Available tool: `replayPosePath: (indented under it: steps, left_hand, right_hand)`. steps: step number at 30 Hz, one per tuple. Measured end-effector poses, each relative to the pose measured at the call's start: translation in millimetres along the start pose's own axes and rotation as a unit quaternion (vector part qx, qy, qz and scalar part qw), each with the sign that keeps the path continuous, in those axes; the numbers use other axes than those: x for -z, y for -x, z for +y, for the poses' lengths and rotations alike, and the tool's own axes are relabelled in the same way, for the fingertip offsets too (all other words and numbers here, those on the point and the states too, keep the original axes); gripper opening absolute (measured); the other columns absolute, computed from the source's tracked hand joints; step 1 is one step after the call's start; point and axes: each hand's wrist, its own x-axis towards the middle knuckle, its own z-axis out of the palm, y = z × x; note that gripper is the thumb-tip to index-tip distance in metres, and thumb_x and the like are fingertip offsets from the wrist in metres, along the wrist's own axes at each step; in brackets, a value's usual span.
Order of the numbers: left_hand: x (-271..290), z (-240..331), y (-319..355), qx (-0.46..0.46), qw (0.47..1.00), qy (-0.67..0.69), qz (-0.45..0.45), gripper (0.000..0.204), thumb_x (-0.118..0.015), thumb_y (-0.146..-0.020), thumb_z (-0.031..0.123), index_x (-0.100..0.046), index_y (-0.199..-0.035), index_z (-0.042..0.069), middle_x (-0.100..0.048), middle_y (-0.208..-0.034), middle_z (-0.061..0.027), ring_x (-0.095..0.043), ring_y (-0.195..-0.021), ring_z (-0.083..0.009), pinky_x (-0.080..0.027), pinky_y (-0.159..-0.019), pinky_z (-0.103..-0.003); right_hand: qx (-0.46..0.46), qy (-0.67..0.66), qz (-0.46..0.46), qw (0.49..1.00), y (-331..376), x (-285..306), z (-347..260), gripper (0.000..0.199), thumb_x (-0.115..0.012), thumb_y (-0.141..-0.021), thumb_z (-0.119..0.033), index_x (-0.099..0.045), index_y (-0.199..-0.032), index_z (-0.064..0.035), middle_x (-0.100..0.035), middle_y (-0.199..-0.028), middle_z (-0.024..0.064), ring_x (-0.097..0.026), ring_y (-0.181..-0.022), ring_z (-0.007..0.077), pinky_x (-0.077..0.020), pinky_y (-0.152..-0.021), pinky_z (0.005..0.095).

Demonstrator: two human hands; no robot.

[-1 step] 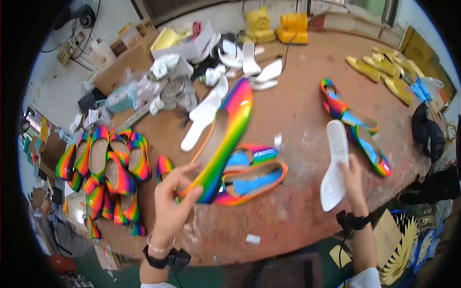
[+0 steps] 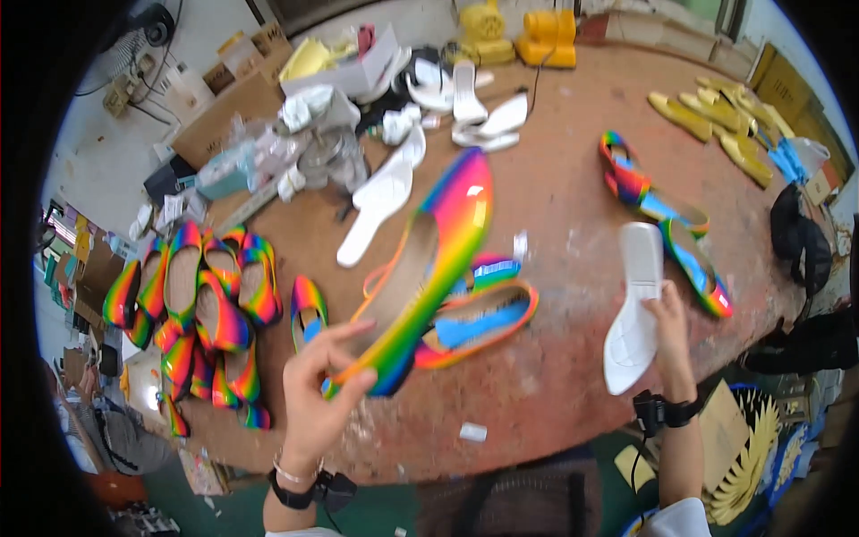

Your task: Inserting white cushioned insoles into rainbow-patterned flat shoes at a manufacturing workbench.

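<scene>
While it tilts above the brown worktable (image 2: pixel 573 206), the glossy rainbow-striped pointed flat shoe (image 2: pixel 429 268) is pinched at its heel by the left hand (image 2: pixel 318 394); it looks light, slick and flexible. Right of it, the right hand (image 2: pixel 669 336) grips a white shoe last (image 2: pixel 633 309).

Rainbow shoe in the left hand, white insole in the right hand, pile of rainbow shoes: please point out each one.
rainbow shoe (image 2: pixel 447 242), head view, on its glossy toe part.
white insole (image 2: pixel 637 295), head view, on its middle.
pile of rainbow shoes (image 2: pixel 201 304), head view, on a shoe near the pile's centre.
</scene>
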Motion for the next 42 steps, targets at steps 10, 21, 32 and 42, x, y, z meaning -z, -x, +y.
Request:
replayPosePath:
  steps: [10,21,32,42]
  left_hand:
    - [-25.4,-80.7,172.3,-0.013,0.972,-0.176,-0.153,0.026,-0.081,-0.073,0.009,-0.064,-0.093,0.004,-0.042,-0.149,-0.0292,-0.047,-0.135,-0.0448,-0.041,-0.109,-0.046]
    - [-67.2,-126.1,201.6,-0.041,0.999,-0.021,0.028,0.12,-0.087,-0.073,0.042,-0.004,-0.155,0.013,-0.021,-0.155,-0.033,-0.033,-0.142,-0.0484,-0.029,-0.116,-0.058]
    - [-69.3,-137.3,207.4,-0.056,0.998,0.022,0.028,0.127,-0.088,-0.073,0.039,0.005,-0.156,0.018,-0.025,-0.153,-0.034,-0.034,-0.14,-0.049,-0.031,-0.114,-0.059]
    - [-59.6,-133.1,191.3,-0.045,0.997,0.053,0.014,0.096,-0.078,-0.081,0.046,-0.026,-0.153,0.01,-0.037,-0.149,-0.0335,-0.042,-0.137,-0.0479,-0.036,-0.111,-0.055]
  right_hand:
    - [0.101,0.287,-0.156,0.94,114.5,-29.0,-21.4,0.051,-0.054,-0.093,-0.016,-0.047,-0.141,0.0023,-0.062,-0.115,0.0147,-0.06,-0.102,0.0301,-0.0471,-0.089,0.0378]
    - [0.377,0.279,-0.446,0.762,174.2,-180.8,56.3,0.037,-0.07,-0.069,-0.014,-0.073,-0.104,-0.0032,-0.062,-0.115,0.0097,-0.055,-0.109,0.0256,-0.0428,-0.093,0.0376]
    - [0.292,0.295,-0.488,0.768,181.6,-202.2,80.1,0.03,-0.07,-0.068,-0.01,-0.074,-0.096,-0.0014,-0.061,-0.121,0.0115,-0.056,-0.113,0.0262,-0.0469,-0.098,0.0378]
    - [0.388,0.264,-0.601,0.648,171.7,-212.7,88.0,0.049,-0.056,-0.087,-0.017,-0.059,-0.133,-0.0032,-0.053,-0.143,0.0125,-0.049,-0.136,0.0235,-0.0366,-0.117,0.0395]
